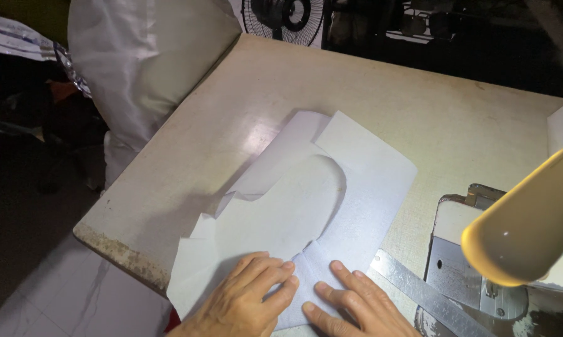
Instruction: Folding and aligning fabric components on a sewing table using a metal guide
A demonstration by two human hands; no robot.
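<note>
Several white, curved fabric pieces (306, 200) lie stacked on a worn cream work table (369, 106). My left hand (247, 296) rests flat on the near edge of the pieces, fingers together and pointing right. My right hand (350, 306) presses on the fabric just to the right, fingers spread and pointing up-left. The two hands' fingertips nearly meet over a notch in the fabric's edge. Neither hand grips anything.
A metal ruler-like guide (419, 290) and a sewing machine's metal plate (462, 268) sit at the right. A cream lamp shade (525, 231) hangs over them. A big white sack (144, 56) leans at the table's left, and a fan (284, 15) stands behind.
</note>
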